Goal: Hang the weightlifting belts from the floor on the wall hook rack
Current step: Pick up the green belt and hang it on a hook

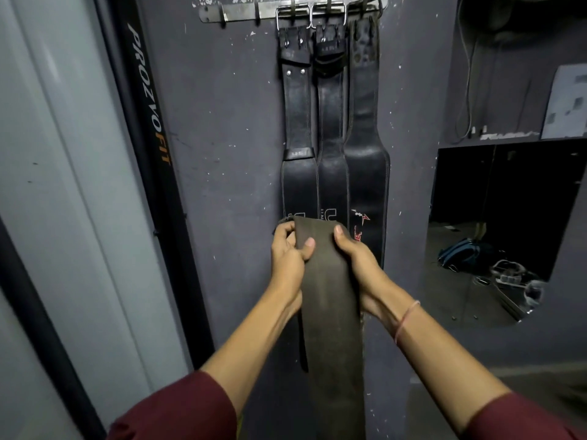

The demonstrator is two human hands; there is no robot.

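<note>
- Both hands are up in front of me, side by side, clamped on the top end of a brown belt (330, 296).
- Left hand (287, 252): fingers curled round the belt's left edge, thumb pressed on its front face.
- Right hand (355, 254): gripping the right edge, thumb lying up the front. A thin pink band (405, 319) sits on that wrist.
- The hands are one belt width apart and do not touch each other.
- The brown belt hangs straight down from my grip between my forearms and runs out of the bottom of the view. Its top end is held in front of the lower parts of the hung belts.
- Hook rack (241, 12): a metal strip fixed high on the dark grey wall (222, 122), well above my hands.
- Three black belts hang from the rack's right part, side by side and touching: left black belt (298, 122), middle black belt (332, 122), right black belt (365, 122).
- Black post (149, 96) lettered PROZVOFIT stands left of the wall.
- Mirror (492, 233) on the right.
</note>
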